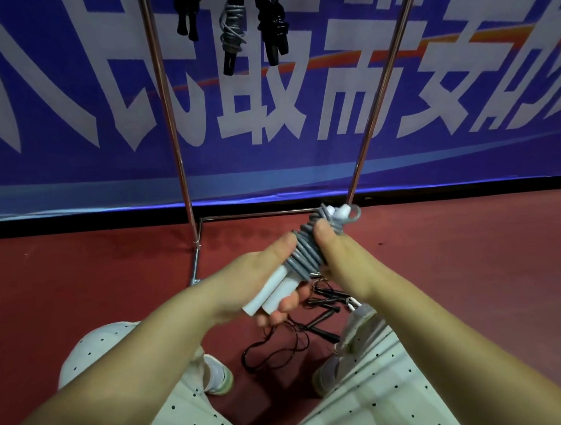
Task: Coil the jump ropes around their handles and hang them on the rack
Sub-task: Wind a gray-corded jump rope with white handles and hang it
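A jump rope with two white handles [271, 291] has its grey cord [303, 255] coiled round them. My left hand [260, 272] grips the handles from below and the left. My right hand [341, 261] grips the coiled cord near the top end, thumb on the coils, where a small grey loop [355, 214] sticks out. Three coiled ropes hang from the top of the metal rack [167, 104]: a black one [188, 14], a grey one [232, 31] and another black one [272, 22].
Loose black jump ropes [315, 312] lie tangled on the red floor between my feet. The rack's base bar [256, 214] runs along the floor ahead. A blue banner [70, 126] with white characters stands behind it.
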`<state>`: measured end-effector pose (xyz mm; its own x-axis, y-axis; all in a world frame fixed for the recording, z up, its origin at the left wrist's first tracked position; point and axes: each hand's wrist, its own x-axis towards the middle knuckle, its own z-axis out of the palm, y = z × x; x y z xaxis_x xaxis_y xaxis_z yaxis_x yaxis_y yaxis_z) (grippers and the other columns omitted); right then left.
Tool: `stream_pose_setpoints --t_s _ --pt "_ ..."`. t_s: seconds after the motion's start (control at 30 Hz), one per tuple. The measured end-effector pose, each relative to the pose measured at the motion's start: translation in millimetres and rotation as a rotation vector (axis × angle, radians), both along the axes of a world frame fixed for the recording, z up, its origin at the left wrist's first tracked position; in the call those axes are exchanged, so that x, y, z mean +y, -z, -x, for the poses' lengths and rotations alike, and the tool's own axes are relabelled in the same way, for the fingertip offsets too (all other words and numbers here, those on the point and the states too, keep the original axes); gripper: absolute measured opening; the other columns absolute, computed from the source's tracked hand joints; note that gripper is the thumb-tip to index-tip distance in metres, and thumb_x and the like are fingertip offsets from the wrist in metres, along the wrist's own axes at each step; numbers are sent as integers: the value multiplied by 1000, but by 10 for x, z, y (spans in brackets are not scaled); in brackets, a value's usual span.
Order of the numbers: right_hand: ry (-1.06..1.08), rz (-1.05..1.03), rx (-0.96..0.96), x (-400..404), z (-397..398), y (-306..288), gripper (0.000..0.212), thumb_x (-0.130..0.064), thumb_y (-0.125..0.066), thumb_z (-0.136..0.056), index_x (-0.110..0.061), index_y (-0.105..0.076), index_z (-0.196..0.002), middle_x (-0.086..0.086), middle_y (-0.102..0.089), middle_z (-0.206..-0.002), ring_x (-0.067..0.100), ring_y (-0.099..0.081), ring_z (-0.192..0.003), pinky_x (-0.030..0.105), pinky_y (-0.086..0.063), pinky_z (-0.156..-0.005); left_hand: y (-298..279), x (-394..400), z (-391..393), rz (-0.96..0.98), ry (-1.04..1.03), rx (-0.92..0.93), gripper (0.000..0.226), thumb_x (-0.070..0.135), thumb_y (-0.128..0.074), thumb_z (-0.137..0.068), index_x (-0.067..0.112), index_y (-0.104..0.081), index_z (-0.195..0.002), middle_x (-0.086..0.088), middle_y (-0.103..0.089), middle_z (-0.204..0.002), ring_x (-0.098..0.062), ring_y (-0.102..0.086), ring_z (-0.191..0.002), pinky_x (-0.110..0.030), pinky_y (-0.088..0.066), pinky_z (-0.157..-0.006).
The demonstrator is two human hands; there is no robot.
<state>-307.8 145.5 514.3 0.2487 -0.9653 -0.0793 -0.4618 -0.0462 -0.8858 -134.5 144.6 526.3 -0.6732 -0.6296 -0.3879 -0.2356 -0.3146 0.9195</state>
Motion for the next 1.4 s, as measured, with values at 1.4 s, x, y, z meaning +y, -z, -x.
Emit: stream_pose_setpoints --t_s 1.4 --pt "-152 -438 -106 -36 58 133 57 -77 -35 -74 -22 -48 -66 -3 -30 -60 10 -25 -47 24 -24 -49 138 -49 -106 630 -135 -604 32 57 -60 -82 25 -57 -85 8 -64 -68 -10 -60 -61 -28 -46 -61"
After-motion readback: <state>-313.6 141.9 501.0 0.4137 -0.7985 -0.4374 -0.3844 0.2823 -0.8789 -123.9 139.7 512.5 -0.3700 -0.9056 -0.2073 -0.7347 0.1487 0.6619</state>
